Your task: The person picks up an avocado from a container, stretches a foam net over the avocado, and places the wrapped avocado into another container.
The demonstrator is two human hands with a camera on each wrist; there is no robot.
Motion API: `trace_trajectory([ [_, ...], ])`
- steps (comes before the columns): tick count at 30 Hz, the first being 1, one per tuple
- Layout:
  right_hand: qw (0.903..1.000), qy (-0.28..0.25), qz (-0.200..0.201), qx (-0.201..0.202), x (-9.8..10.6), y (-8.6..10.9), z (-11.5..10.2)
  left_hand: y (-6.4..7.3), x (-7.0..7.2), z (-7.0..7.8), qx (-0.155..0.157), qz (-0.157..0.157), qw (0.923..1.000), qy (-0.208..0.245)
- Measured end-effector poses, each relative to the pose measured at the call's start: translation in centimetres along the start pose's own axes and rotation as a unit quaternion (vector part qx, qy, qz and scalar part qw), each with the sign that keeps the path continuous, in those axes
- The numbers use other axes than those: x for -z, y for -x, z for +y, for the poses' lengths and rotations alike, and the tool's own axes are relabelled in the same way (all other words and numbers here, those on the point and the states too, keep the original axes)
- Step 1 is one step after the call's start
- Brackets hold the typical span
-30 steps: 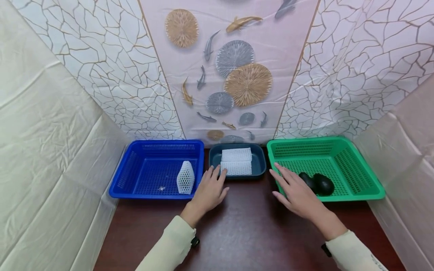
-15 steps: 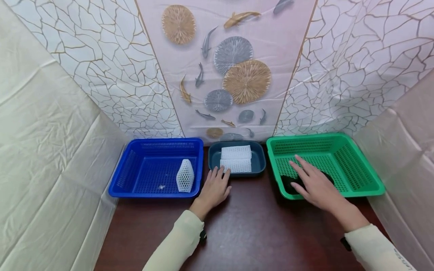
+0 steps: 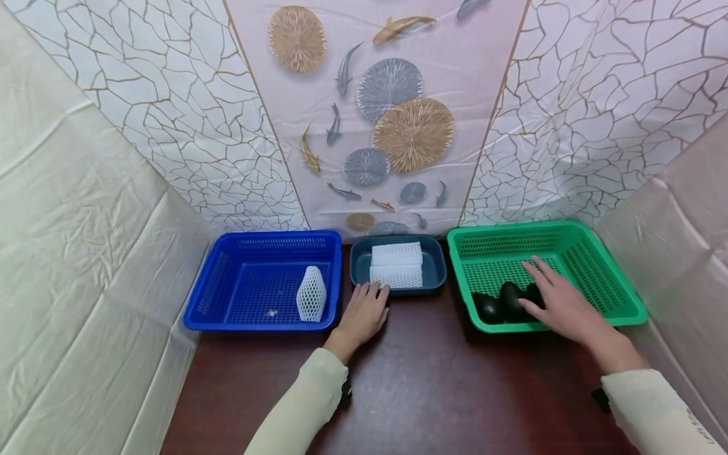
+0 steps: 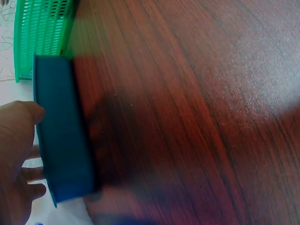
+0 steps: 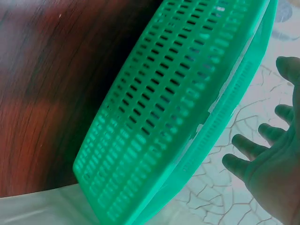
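My left hand (image 3: 363, 316) is at the near rim of a dark teal tray (image 3: 435, 268), its fingertips close to two white foam net sleeves (image 3: 396, 265) lying in it. In the left wrist view the thumb and fingers lie along the tray's rim; whether they touch it I cannot tell. My right hand (image 3: 569, 309) hovers over a green basket (image 3: 617, 313) with fingers spread, holding nothing. Dark, smooth oval fruits (image 3: 513, 302) rest in that basket beneath and beside the hand, which partly hides one. Their exact kind is unclear.
Left of the tray stands a blue basket (image 3: 227, 319) with a puffed-out white foam net (image 3: 311, 296) near its right side; I cannot tell what is inside the net. Patterned cloth (image 3: 364, 126) walls in the back, pale cloth both sides. The table (image 3: 421, 379) is dark wood.
My right hand has moved rightward across the green basket, over the fruits, uncovering those on the left. The left hand has shifted slightly right along the tray's near edge.
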State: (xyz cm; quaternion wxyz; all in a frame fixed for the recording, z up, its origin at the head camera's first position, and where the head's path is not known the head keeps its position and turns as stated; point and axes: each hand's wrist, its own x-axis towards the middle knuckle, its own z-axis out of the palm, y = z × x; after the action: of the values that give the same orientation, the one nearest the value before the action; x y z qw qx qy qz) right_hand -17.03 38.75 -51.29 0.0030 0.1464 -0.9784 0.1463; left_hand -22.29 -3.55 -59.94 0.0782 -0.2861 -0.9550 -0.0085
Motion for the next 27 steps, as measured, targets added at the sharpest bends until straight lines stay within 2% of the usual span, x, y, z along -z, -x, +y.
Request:
trace_trajectory([
  [6,0.9988,-0.017,-0.037,-0.026,0.2,-0.6,1.9,-0.4,-0.4,-0.1,-0.004,0.008,0.9999,-0.011],
  [12,0.9954,-0.032,-0.071,-0.056,0.1,-1.4,3.5,-0.7,-0.3,0.0,-0.012,-0.003,0.9998,-0.017],
  [17,0.9888,-0.055,-0.109,-0.086,0.1,-2.1,4.3,-0.9,-0.1,0.0,-0.019,0.017,0.9993,-0.026],
  [21,0.9825,-0.087,-0.136,-0.093,-0.2,-2.3,4.9,-1.0,-0.2,0.0,-0.021,0.023,0.999,-0.032],
  [27,0.9762,-0.122,-0.158,-0.085,-0.9,-2.5,5.7,-1.2,-0.1,-0.2,-0.007,0.012,0.9994,-0.033],
])
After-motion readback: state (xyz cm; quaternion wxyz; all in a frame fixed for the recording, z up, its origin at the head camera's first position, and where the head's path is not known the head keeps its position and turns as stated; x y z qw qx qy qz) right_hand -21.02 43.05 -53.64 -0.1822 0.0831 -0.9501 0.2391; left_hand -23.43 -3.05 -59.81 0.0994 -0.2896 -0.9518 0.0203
